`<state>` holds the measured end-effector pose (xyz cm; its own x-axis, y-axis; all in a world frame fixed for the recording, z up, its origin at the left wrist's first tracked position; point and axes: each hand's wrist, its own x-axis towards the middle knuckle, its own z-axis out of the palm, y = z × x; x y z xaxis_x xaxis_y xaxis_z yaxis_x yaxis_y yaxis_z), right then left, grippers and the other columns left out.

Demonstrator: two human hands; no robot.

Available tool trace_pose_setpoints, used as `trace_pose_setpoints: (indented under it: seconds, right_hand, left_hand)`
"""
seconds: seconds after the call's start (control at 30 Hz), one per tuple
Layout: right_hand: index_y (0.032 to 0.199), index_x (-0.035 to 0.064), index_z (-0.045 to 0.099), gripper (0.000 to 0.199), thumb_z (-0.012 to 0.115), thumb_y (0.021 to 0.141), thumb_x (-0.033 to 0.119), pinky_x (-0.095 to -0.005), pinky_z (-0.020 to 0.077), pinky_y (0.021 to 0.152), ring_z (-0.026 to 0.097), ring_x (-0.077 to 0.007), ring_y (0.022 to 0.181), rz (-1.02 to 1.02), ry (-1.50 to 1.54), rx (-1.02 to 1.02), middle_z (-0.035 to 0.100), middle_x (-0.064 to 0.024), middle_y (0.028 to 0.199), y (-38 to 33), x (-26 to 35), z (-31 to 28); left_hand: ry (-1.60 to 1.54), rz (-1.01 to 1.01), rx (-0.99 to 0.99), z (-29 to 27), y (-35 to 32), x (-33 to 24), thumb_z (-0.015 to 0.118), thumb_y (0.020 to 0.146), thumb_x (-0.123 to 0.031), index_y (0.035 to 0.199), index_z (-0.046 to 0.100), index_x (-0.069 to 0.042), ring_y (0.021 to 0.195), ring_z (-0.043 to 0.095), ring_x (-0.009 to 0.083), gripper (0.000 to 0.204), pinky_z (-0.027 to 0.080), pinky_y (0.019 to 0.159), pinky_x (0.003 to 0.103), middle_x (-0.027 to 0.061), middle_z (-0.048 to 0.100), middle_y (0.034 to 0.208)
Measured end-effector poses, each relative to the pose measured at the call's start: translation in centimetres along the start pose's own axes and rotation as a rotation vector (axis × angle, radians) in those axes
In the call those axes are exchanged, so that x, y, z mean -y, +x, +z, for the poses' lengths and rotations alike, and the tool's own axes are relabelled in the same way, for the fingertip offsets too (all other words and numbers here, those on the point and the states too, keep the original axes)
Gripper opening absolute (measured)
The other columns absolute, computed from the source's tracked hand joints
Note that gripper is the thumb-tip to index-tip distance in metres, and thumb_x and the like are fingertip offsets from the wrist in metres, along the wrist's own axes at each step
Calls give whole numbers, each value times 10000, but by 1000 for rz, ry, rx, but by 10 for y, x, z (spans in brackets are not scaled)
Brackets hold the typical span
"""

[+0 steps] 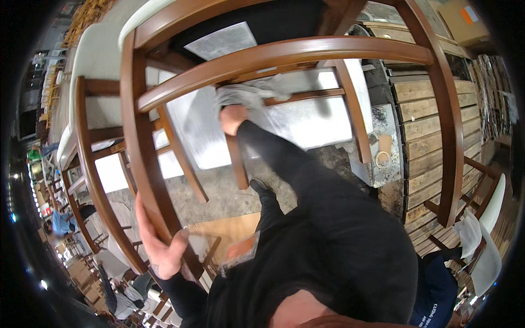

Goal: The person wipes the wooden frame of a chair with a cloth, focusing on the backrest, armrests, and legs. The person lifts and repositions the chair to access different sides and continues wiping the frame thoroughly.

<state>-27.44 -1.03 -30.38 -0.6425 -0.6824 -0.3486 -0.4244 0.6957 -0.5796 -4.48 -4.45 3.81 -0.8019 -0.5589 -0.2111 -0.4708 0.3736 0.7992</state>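
A brown wooden chair point(284, 52) lies tipped in front of me, its curved back rails and legs crossing the view. My left hand point(158, 243) grips the chair's thick curved back post at the lower left. My right hand point(234, 119) reaches through the frame and presses a grey cloth point(249, 94) against a lower rail of the chair. My black sleeve runs from that hand down to my body.
A white-grey table top point(306, 123) lies under the chair. Wooden pallets point(432, 126) stand at the right, with a tape roll point(383, 158) on a stained ledge. More chairs point(82, 136) stand at left, and another at the right. People sit at the lower left.
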Motion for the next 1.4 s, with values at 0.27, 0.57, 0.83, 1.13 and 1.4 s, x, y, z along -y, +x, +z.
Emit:
trace_pose_setpoints:
  seconds: [0.27, 0.57, 0.83, 1.13, 1.4]
  right_hand:
    - [965, 20, 674, 269, 614, 801, 225, -532, 468, 633, 641, -364, 772, 186, -295, -366, 644, -198, 884, -97, -202, -27]
    - [1090, -19, 707, 419, 660, 863, 330, -373, 512, 921, 680, -284, 1032, 413, 75, -40, 699, -155, 1161, -174, -141, -133]
    - [1396, -76, 479, 558, 579, 896, 150, -420, 492, 1040, 623, -314, 1202, -671, 1478, -21, 634, -217, 1279, -292, 121, -204]
    - [1353, 54, 551, 444, 603, 962, 258, -560, 432, 1013, 406, -402, 1303, -1232, -246, -454, 509, -174, 1367, -271, 397, -43]
    - [1377, 123, 543, 489, 536, 926, 313, -662, 151, 1180, 240, -384, 1496, -1056, -787, -357, 470, -142, 1488, -189, 398, -41]
  left_hand:
    - [47, 38, 43, -1, 1, 6, 672, 616, -157, 1564, 238, -7, 1364, 420, 275, 1053, 302, 1147, 370, 150, 424, 1477]
    - [20, 274, -3, 4, 3, 30, 762, 818, -310, 1499, 305, 44, 1345, 488, 357, 893, 391, 1115, 405, 271, 500, 1422]
    - [-60, 559, -70, -56, -89, 60, 643, 946, -157, 912, 699, 34, 685, 706, 209, 203, 552, 647, 338, 169, 709, 829]
    - [-39, 406, -637, -336, -103, 230, 602, 982, -190, 845, 574, -40, 633, 600, 146, 205, 503, 622, 316, 74, 630, 733]
    - [1123, -168, -692, -492, 16, 345, 716, 806, -481, 1498, 326, -35, 1152, 599, 396, 912, 498, 963, 483, 231, 569, 1291]
